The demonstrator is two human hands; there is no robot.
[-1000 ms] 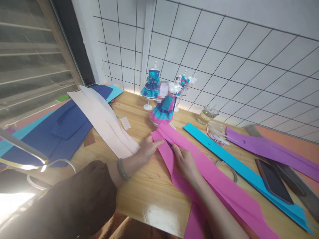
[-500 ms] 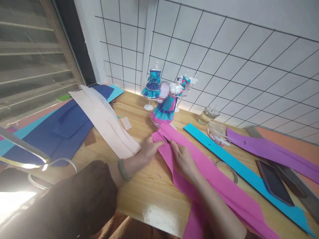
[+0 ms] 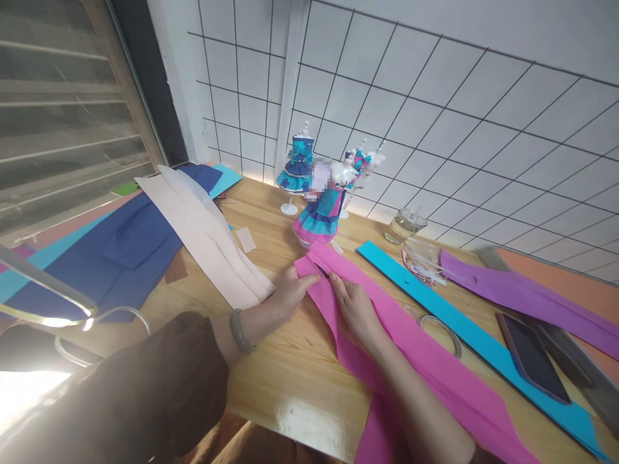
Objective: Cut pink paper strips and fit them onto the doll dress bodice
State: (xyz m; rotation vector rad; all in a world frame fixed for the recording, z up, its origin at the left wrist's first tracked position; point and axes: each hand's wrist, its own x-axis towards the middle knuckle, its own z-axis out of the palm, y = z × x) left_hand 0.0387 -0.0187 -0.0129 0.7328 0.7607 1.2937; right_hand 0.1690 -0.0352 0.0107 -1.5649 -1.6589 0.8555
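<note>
A long pink strip of fabric (image 3: 411, 348) runs from the middle of the table toward the lower right, with a folded part lying over it. My left hand (image 3: 290, 290) pinches its far left corner between thumb and fingers. A green bangle (image 3: 240, 332) circles my left wrist. My right hand (image 3: 356, 309) is closed on a small dark pointed blade (image 3: 322, 270), whose tip lies against the pink fabric close to my left thumb. The handle is hidden inside my right hand, so the exact tool cannot be made out. Pale pink sheets (image 3: 207, 245) lie beside my left hand.
Small dress forms with blue and pink dresses (image 3: 319, 219) stand behind the fabric. A glass (image 3: 406, 225), a blue strip (image 3: 435, 309), a phone (image 3: 534, 357), a clear bangle (image 3: 442, 334) and purple fabric (image 3: 522, 296) lie to the right. Dark blue sheets (image 3: 116, 258) cover the left.
</note>
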